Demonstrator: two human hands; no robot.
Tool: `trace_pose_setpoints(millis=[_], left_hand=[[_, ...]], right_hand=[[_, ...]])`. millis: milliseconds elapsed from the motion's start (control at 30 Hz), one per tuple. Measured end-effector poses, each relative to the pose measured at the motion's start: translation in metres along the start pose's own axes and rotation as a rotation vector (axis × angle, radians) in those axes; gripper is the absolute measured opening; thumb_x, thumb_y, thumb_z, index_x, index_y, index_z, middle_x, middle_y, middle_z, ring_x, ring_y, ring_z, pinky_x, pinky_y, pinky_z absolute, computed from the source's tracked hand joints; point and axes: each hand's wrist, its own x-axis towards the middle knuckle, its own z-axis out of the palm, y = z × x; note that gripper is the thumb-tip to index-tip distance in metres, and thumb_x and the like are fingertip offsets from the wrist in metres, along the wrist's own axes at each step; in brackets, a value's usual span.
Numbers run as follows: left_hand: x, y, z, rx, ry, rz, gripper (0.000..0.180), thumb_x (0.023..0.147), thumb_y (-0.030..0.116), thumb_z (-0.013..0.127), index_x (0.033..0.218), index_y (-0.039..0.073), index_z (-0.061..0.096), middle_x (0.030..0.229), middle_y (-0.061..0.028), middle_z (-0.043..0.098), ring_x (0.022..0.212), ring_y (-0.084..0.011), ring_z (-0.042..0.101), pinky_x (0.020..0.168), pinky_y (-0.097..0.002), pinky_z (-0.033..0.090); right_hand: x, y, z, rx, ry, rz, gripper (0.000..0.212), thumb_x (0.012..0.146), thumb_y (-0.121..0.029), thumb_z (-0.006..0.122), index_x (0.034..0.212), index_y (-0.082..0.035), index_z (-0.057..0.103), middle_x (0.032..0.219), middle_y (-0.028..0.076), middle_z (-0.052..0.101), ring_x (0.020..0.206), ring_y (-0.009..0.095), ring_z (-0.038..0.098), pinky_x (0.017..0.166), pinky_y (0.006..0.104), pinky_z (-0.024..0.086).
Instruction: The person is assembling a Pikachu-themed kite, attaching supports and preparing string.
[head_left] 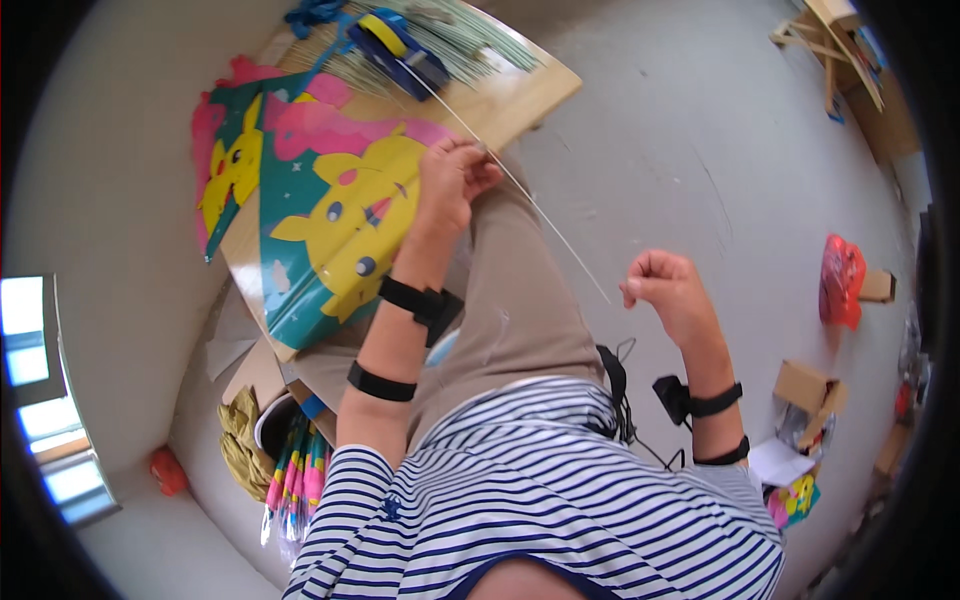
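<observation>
My left hand (455,182) is closed in a pinch on a thin white rod (548,217), beside the right edge of a printed sheet. The rod slants from the tape dispenser (400,50) down over my right leg. Near its lower end, a little apart from it, my right hand (665,288) is held with curled fingers and the thumb against them; whether anything is pinched there is hidden. The glossy sheet (345,215) looks like a kite sail, teal with a yellow cartoon face and pink edging. The dispenser is blue with a yellow roll.
The sheet lies on a wooden board (553,83), with a bundle of pale thin rods (475,45) at its far end. Colourful wrapped bundles (298,470) stand lower left. A red plastic bag (842,282) and an open cardboard box (805,385) are on the floor at right.
</observation>
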Motion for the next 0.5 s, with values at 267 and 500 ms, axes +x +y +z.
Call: trace_pose_setpoints(millis=[267, 500], left_hand=[[0.047, 0.032, -0.027, 0.066, 0.089, 0.159, 0.009, 0.092, 0.0, 0.053, 0.101, 0.002, 0.054, 0.102, -0.014, 0.067, 0.095, -0.0244, 0.066, 0.082, -0.0387, 0.056], [0.111, 0.062, -0.043, 0.043, 0.144, 0.259, 0.015, 0.093, -0.003, 0.049, 0.108, 0.0, 0.05, 0.118, -0.0166, 0.062, 0.109, -0.0296, 0.064, 0.094, -0.0412, 0.051]], right_hand=[[-0.002, -0.004, -0.001, 0.069, -0.033, 0.005, 0.007, 0.078, -0.005, 0.066, 0.081, 0.0, 0.061, 0.072, 0.005, 0.062, 0.066, 0.015, 0.06, 0.073, 0.0296, 0.049], [-0.007, -0.016, -0.002, 0.09, -0.018, 0.003, 0.007, 0.079, -0.006, 0.065, 0.079, -0.003, 0.059, 0.069, 0.003, 0.061, 0.064, 0.014, 0.06, 0.098, 0.0361, 0.046]])
